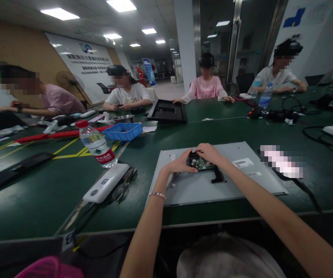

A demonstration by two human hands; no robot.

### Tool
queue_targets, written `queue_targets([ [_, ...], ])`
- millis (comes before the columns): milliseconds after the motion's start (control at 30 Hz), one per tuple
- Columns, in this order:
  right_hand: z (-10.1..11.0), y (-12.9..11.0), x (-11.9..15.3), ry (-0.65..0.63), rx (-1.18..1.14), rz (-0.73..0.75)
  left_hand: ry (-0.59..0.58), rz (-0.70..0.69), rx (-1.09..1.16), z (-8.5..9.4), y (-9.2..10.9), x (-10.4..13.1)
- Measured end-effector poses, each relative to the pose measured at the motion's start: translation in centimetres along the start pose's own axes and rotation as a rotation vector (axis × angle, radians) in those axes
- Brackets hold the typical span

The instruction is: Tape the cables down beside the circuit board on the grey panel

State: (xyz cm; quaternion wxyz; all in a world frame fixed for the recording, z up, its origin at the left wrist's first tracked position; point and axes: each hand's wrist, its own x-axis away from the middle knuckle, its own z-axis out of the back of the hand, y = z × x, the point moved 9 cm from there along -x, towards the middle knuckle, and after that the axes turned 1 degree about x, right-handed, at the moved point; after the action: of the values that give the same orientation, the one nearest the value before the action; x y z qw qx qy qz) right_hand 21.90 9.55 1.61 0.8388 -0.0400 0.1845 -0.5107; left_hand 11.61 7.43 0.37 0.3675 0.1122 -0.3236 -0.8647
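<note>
A grey metal panel, like the back of a flat screen (189,191), lies flat on the table before me. Over its middle is a green circuit board (203,163) with small parts on it, and a black bracket (219,177) shows at its lower right. My left hand (180,163) grips the board's left side, thumb at the lower edge and fingers at the top. Curled at the board's upper edge, my right hand (209,152) has its fingertips closed on it, partly hidden. White labels (243,162) are stuck on the panel's right side.
Left of the panel stand a water bottle (98,144), a white power bank (107,184) and glasses (123,185). A blue basket (123,132) sits farther back. A phone (282,162) with a cable lies right. Several people sit around the green table (143,154), one touching a black frame (168,112).
</note>
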Motion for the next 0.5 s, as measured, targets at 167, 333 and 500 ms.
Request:
queue_targets([
  [167, -0.15, 0.20, -0.09, -0.007, 0.009, -0.012, -0.016, 0.030, -0.008, -0.21, -0.62, 0.05],
  [333, -0.07, 0.13, -0.23, -0.005, -0.010, 0.009, -0.024, 0.037, -0.008, -0.18, -0.62, 0.07],
  [500, -0.07, 0.49, -0.43, 0.029, -0.038, -0.012, -0.019, 0.031, -0.016, -0.12, -0.54, -0.02],
])
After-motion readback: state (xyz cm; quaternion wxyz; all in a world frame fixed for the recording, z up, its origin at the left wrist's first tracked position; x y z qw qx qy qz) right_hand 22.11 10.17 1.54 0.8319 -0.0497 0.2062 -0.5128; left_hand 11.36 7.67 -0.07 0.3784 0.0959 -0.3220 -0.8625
